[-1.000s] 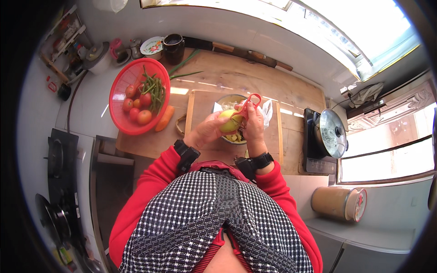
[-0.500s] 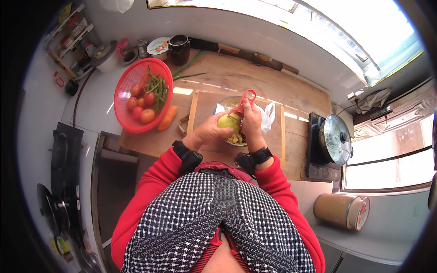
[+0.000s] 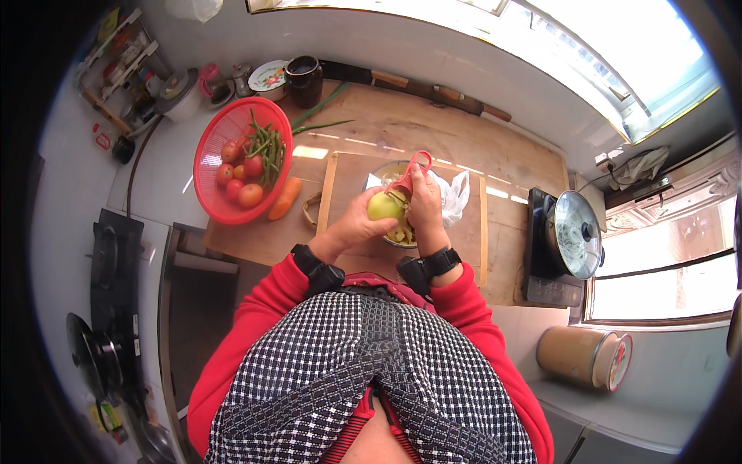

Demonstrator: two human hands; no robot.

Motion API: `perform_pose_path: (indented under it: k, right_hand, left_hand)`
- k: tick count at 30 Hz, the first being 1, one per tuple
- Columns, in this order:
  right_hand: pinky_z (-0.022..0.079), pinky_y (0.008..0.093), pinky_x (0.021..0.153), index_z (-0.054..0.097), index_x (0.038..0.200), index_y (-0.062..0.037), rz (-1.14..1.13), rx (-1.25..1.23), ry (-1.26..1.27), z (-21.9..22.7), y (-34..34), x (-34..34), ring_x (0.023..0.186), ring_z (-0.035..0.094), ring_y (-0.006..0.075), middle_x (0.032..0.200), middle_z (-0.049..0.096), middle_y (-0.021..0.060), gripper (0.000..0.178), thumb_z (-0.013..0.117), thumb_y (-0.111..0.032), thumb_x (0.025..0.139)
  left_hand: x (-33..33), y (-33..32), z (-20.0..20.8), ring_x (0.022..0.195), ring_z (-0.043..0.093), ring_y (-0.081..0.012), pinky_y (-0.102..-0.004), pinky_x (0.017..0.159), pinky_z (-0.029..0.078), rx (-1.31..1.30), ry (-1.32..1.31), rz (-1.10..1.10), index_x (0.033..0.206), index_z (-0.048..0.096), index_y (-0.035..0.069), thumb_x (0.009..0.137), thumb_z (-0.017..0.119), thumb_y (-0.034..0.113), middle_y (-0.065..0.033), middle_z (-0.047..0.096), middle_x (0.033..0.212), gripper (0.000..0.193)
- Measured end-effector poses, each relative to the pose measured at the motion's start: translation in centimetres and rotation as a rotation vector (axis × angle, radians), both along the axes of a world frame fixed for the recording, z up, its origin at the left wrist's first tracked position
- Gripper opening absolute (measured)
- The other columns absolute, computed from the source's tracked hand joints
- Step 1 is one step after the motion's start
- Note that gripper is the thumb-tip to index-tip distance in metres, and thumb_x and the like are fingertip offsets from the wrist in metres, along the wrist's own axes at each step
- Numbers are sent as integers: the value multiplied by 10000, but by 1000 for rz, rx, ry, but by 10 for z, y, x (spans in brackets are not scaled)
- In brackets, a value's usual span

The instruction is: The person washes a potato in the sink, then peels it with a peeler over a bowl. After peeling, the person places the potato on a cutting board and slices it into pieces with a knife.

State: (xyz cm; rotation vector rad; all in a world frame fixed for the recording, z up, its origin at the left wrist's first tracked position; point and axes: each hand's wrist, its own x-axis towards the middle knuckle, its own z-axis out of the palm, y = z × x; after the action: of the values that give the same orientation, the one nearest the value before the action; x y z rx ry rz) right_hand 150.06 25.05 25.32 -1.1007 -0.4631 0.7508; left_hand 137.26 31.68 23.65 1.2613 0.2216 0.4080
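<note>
Left hand closes around a pale green, roundish vegetable, which lies at its fingertips, on the side toward the right hand; no long axis is clear. That hand, just beside it, grips a red peeler slanting from the vegetable, its loop beyond the fingers. Beneath both hands sits a bowl.

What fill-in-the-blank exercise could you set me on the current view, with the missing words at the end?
The right hand holds a looped tool coloured ____.
The left hand grips a yellow-green item, and the band on that wrist is ____.
The basket holds green beans and round red ____.
The glass lid is on the picture's ____ side.

Missing words: red; black; tomatoes; right.
</note>
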Motion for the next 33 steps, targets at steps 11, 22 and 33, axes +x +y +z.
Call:
perform_pose_path:
  k: [11, 22, 33]
  right_hand:
    - [494, 297, 558, 504, 824, -32, -245, 83, 264, 10, 9, 29, 609, 563, 149, 712, 562, 52, 205, 459, -220, 892]
    - [493, 279, 579, 533, 849, -7, -34, 98, 291, 7, 4, -1, 629, 580, 183, 719, 583, 89, 281, 471, -279, 885]
    - [488, 282, 596, 554, 837, -5, -15, 91, 290, 1, 0, -2, 634, 579, 186, 737, 596, 91, 276, 474, -265, 882]
  left_hand:
    - [-15, 2, 18, 910, 521, -106, -255, 792, 441, 473, 19, 26, 1154, 427, 36, 680, 702, 83, -40, 546, 983, 550]
    - [-9, 9, 1, 1035, 490, -148, -290, 863, 432, -18, 20, -76, 1268, 270, 16, 780, 632, 98, -77, 472, 1149, 612]
    - [0, 7, 2, 970, 505, -126, -271, 843, 423, -38, 29, -145, 1202, 401, 15, 658, 738, 109, -40, 514, 1078, 646]
